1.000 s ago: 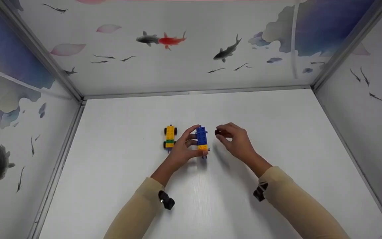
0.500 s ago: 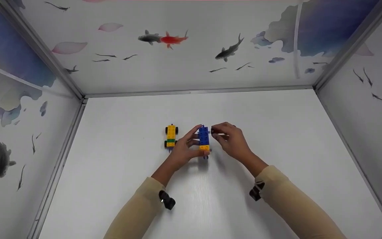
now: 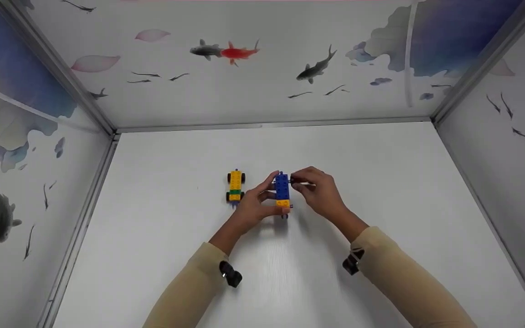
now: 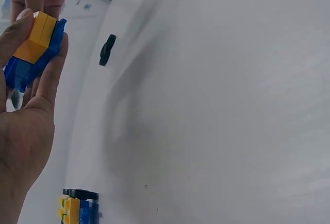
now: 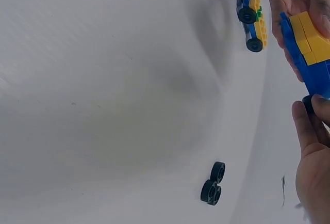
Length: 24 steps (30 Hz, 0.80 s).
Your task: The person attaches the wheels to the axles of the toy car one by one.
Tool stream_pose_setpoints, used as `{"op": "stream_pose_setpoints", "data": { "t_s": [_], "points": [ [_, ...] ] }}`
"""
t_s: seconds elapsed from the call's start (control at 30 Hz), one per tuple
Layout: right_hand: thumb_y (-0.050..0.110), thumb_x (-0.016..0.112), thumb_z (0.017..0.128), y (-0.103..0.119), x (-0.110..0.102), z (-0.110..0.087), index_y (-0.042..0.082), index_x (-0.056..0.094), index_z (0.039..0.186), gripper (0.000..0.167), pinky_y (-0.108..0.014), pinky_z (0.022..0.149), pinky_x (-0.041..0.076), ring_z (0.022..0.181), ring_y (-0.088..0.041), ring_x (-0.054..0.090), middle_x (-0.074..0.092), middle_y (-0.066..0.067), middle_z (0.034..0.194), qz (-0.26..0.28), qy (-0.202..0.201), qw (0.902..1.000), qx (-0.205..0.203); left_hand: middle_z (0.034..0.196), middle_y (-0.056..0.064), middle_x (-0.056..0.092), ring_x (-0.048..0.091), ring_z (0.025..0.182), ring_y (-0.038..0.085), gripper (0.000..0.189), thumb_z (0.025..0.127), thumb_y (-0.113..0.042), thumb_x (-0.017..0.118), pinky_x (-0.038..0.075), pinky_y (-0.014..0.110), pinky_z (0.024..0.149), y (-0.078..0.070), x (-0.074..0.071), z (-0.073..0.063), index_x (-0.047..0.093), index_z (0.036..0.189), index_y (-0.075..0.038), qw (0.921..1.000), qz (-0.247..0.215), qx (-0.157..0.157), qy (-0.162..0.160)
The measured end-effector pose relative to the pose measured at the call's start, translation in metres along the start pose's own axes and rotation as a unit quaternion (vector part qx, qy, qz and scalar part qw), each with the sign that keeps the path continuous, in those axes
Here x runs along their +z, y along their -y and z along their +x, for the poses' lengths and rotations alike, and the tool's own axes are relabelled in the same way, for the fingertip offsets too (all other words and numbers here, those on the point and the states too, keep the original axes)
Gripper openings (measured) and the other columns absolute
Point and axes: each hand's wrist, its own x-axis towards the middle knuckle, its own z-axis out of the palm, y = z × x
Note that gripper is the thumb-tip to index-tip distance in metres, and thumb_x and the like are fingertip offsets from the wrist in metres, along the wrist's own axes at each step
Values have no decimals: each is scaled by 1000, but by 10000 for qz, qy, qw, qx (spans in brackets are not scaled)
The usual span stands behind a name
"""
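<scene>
My left hand [image 3: 252,207] grips a blue and yellow toy block car [image 3: 282,187], its thumb at the yellow end and fingers along the far side. Short axle ends stick out from the car's right side. At the upper one, my right hand [image 3: 324,191] pinches a small black wheel [image 5: 308,104] between thumb and fingertips. In the right wrist view this wheel sits right against the blue base [image 5: 315,77]. The left wrist view shows the stacked yellow blocks [image 4: 37,39] on that base.
A second toy car [image 3: 235,186], yellow and green with black wheels, stands on the white table [image 3: 176,255] left of my left hand. Several loose black wheels [image 5: 211,187] lie on the table, hidden in the head view. Printed walls [image 3: 267,91] enclose the table.
My right hand has moved left with the wheel, from apart from the car to its upper axle end. The left hand and car have shifted slightly right in view.
</scene>
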Motion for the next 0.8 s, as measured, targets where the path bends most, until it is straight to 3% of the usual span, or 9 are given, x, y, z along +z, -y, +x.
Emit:
{"op": "stream_pose_setpoints", "data": {
  "t_s": [0.23, 0.43, 0.63, 0.8],
  "points": [
    [-4, 78, 99, 2, 0, 1, 4, 84, 119, 22, -40, 97, 67, 111, -26, 79, 77, -12, 115, -174, -58, 9998, -114, 161, -1, 60, 65, 138, 20, 103, 88, -40, 95, 54, 48, 123, 0, 1, -2, 33, 169, -55, 10000, 54, -40, 53],
    [-6, 78, 98, 2, 0, 0, 1, 84, 119, 23, -39, 96, 67, 108, -28, 78, 76, -13, 110, -279, -37, 9989, -370, 160, -2, 60, 65, 135, 20, 106, 90, -36, 93, 54, 45, 122, -1, 1, -3, 28, 174, -44, 9998, 84, 83, 158],
    [-8, 78, 96, 3, 1, 1, -1, 83, 121, 26, -39, 95, 68, 105, -29, 77, 74, -13, 108, -429, -10, 9973, -598, 163, -6, 59, 64, 135, 19, 103, 91, -35, 92, 52, 44, 124, -3, 0, -3, 30, 172, -50, 9997, 47, 131, 202],
    [-7, 79, 97, 2, 2, 1, -1, 83, 122, 26, -38, 95, 68, 106, -29, 76, 75, -13, 109, -483, -17, 9970, -597, 161, -6, 61, 64, 134, 20, 103, 91, -35, 92, 50, 45, 126, -3, 0, -3, 30, 173, -45, 9997, -35, 140, 199]
  ]
}}
